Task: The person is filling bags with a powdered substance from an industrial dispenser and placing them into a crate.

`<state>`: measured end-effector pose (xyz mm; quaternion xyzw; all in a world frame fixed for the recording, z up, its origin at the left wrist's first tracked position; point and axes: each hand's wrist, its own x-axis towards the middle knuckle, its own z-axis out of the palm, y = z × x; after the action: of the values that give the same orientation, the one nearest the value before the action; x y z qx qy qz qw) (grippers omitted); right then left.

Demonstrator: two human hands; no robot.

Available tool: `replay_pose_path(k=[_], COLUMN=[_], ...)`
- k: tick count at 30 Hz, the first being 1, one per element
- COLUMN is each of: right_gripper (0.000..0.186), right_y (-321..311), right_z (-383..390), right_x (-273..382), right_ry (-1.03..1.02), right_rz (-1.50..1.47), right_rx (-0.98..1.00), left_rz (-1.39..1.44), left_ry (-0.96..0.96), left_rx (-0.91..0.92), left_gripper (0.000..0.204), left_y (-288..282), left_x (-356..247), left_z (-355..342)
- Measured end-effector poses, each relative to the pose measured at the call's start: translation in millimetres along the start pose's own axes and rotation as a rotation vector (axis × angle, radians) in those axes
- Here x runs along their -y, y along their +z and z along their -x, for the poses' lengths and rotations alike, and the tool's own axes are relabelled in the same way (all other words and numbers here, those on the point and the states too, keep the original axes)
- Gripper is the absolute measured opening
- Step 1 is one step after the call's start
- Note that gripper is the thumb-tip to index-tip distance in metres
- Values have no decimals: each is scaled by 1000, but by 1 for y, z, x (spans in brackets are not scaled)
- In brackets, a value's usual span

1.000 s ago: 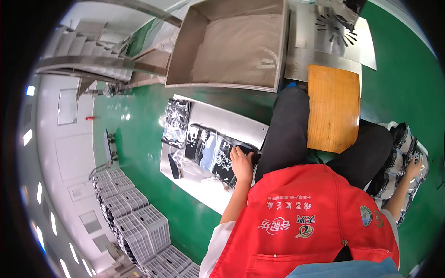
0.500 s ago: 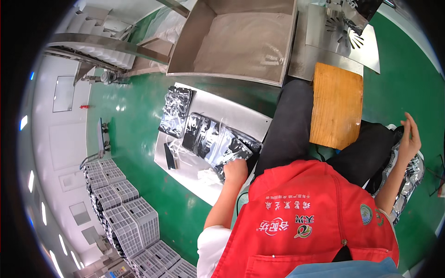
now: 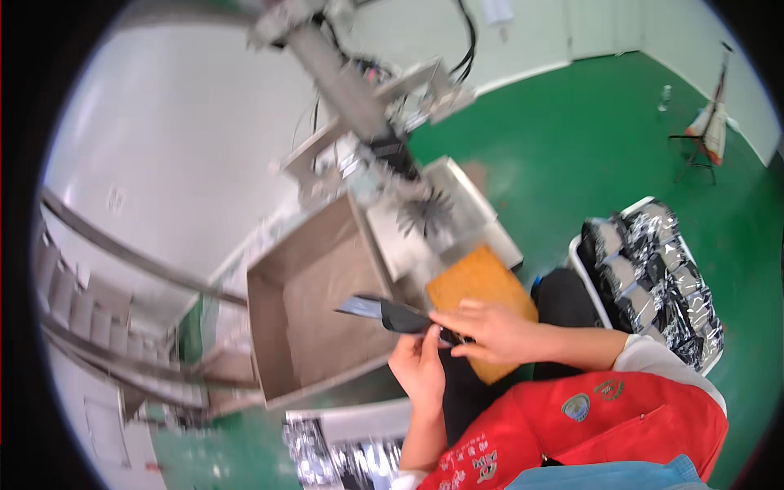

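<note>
A flat black plastic bag (image 3: 400,316) with a shiny bluish part at its far end points left, over the rim of a steel bin (image 3: 260,347). My left hand (image 3: 419,371) pinches the bag's near end between thumb and fingers. From the right, my right hand (image 3: 498,333) grips the same end, its fingers closed at the edge; motion blurs the exact hold. Under the right hand lies a wooden board (image 3: 482,282) on my lap. More black and clear bags (image 3: 371,457) lie on a metal table (image 3: 359,416) at the lower edge.
Brownish-grey fill shows inside the bin. Beyond the board stands a machine (image 3: 343,82) with a dark fan-shaped part (image 3: 425,214) above a metal tray (image 3: 461,192). At my right is a white crate (image 3: 581,265) of filled bags. A folding stand (image 3: 694,155) is farther off.
My view has swung right. The left hand has left the bag stack on the table and now holds a bag in front of me; the right hand has come in from the right to meet it.
</note>
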<state>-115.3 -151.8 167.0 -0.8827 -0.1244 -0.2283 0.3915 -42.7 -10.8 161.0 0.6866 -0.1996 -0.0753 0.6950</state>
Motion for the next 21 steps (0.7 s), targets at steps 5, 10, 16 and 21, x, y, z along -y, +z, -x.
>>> replay_pose_path(k=[5, 10, 16, 21], right_gripper=[54, 40, 21, 12], right_y=[-21, -33, -1, 10], right_z=[2, 1, -7, -3], right_x=[-14, -34, -80, -128], right_ry=[55, 221, 352, 369], right_rz=[146, -15, -1, 305], right_rx=[-85, -28, -50, -469], left_rz=[-110, -92, -124, -550], left_ry=[89, 127, 35, 123], left_rx=[121, 382, 564, 476], left_gripper=[17, 19, 22, 17], left_y=[22, 35, 39, 36], left_x=[43, 41, 68, 77], left_z=[-26, -49, -73, -69])
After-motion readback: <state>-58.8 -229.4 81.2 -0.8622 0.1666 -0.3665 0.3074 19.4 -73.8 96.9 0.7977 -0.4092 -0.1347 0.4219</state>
